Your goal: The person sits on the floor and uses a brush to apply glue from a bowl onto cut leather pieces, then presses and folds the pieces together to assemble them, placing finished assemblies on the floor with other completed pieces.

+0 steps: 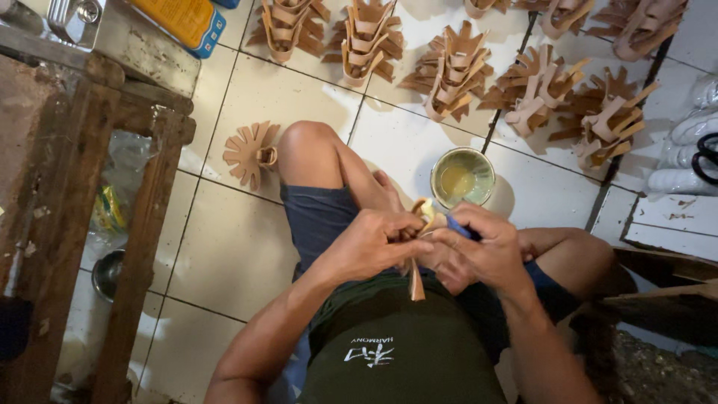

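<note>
close over lap, left hand [372,243] and right hand [479,251] both clamped on tan strap piece [416,280], held high for finger work; glue bowl [462,177] within reach on floor [247,247]; finished strap pieces [449,71] laid apart along far floor edge.

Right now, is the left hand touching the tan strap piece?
Touching. The head view shows the left hand with fingers closed on the tan strap piece, whose end hangs below both hands.

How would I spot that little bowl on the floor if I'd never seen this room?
Start at the white tiled floor ahead of the seated person's knee. Just beyond the hands, below the rows of tan strap pieces, sits the bowl. It alone is round and pale green, with yellowish liquid inside.
</note>
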Available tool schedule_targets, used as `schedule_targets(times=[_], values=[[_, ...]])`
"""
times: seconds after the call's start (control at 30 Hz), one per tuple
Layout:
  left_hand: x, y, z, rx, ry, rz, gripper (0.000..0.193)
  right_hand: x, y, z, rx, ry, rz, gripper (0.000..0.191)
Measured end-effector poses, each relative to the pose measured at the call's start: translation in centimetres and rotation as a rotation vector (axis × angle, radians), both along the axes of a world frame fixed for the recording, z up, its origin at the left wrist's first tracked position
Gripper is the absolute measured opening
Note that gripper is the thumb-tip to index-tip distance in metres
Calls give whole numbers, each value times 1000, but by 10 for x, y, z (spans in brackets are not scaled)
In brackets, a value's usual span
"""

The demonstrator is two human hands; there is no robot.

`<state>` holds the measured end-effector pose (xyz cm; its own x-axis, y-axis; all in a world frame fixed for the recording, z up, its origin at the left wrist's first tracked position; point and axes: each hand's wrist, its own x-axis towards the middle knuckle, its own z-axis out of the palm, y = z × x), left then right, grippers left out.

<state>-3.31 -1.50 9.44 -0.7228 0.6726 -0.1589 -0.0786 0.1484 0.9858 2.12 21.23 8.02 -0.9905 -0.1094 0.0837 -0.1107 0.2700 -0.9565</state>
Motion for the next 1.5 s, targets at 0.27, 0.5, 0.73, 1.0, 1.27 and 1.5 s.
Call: schedule_targets(times=[0.27, 0.5, 0.73, 1.0, 1.27, 1.5], values=[[12, 11, -1, 182, 221, 142, 16, 26, 22, -71, -62, -188, -351, 25], [29, 24, -27, 293, 16, -4, 24, 46, 36, -88, -954, -509, -504, 12], [11, 23, -30, 402, -42, 341, 35, 44, 49, -63, -674, -276, -495, 14], [11, 23, -45, 429, -278, 488, 28, 20, 69, -95, -264, -312, -431, 31], [8, 8, -59, 490, -87, 451, 23, -28, 90, -145, 989, -189, -226, 21], [1, -19, -68, 375, -30, 575, 21, 5, 119, -133, 1144, -120, -151, 30]])
